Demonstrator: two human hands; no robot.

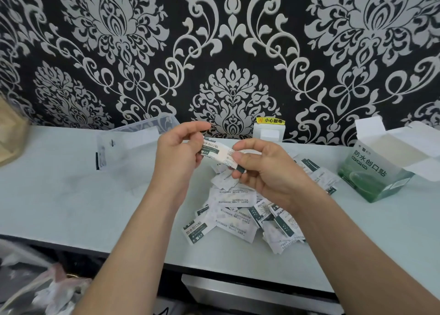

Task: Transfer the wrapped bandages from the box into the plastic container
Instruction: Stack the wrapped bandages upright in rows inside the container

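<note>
Above the middle of the counter (59, 195), I hold a small sheaf of wrapped bandages (217, 154) between both hands; whether it is one wrapper or several I cannot tell. The left hand (178, 155) pinches its left end with thumb and curled fingers. The right hand (271, 171) pinches the right end between thumb and forefinger, with the other fingers loosely curled. Directly below lies the loose pile of wrapped bandages (238, 217), spread from the counter's centre toward its front edge. The open bandage box (371, 174) stands near the right end, flaps up, and appears empty. The clear plastic container (133, 143) sits at the back edge, left of the hands; I cannot tell which way its opening faces. Principal risks, as I judge them: the wrappers look slick and are pinched only at the ends, so loosening either grip on the way left could let them fan out and drop short of the container. The nearest pieces of the pile lie close to the front edge, where a sweeping forearm could push them onto the plastic bags (47, 288) below. The container's transparent walls obscure its rim, inviting a misjudged release.
</note>
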